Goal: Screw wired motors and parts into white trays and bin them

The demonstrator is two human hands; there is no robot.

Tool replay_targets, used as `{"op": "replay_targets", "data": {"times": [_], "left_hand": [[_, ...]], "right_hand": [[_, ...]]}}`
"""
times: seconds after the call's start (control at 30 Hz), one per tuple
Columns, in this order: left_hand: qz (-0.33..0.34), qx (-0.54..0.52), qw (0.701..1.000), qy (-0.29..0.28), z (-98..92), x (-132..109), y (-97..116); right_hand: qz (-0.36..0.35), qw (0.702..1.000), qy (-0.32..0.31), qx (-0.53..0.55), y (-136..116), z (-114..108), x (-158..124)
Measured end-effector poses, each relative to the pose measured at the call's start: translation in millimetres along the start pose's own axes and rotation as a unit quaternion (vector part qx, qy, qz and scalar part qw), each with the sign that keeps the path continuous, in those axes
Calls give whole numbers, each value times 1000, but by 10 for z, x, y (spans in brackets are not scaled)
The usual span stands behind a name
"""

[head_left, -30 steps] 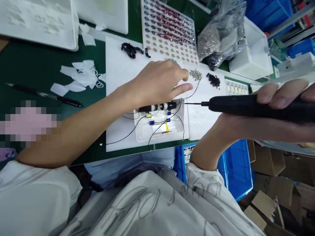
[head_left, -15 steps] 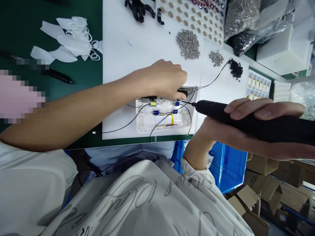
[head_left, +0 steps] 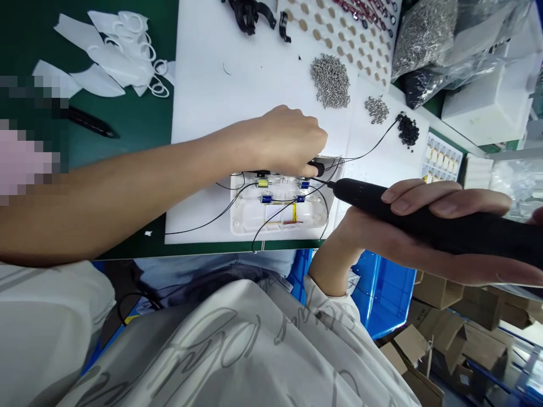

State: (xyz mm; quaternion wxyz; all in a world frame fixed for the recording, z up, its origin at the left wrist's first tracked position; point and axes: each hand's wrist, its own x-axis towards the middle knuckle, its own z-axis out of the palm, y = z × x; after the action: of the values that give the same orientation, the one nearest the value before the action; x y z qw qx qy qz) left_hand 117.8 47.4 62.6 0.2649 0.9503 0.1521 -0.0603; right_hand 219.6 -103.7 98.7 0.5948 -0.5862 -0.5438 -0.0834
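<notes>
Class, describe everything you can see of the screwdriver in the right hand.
The screwdriver is a slim, matte black cylinder tapering to a thin dark bit. It lies almost level, wrapped by the fingers and palm of the right hand, its bit aimed at the white tray. Its far end runs out of view.

We can see a heap of silver screws (head_left: 330, 81), a clear plastic bag (head_left: 424, 39) of more metal parts, a blue plastic crate (head_left: 384, 294), and cardboard boxes (head_left: 436, 299) just beside it.

One electric screwdriver (head_left: 365, 195) in the right grip (head_left: 424, 226) — just beside it four small coils (head_left: 304, 184), three blue, one yellow — and three heaps of small hardware (head_left: 330, 81) beyond the left grip (head_left: 284, 141).
</notes>
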Motion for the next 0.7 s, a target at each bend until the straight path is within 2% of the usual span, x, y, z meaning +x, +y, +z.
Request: {"op": "replay_targets", "data": {"times": [0.1,0.23,0.47,0.6,0.7], "left_hand": [[2,-6,1000,2,12,9,3],[7,14,1000,3,15,16,11],[14,24,1000,-1,24,12,9],[8,7,1000,5,22,7,14],[7,-7,1000,12,29,15,10]], "right_hand": [[-138,983,107,63,0,162,-21],[-157,969,136,135,64,269,-49],[-139,968,160,135,50,218,-46],[-112,978,123,122,2,232,-48],[-148,975,110,126,18,242,-45]]}}
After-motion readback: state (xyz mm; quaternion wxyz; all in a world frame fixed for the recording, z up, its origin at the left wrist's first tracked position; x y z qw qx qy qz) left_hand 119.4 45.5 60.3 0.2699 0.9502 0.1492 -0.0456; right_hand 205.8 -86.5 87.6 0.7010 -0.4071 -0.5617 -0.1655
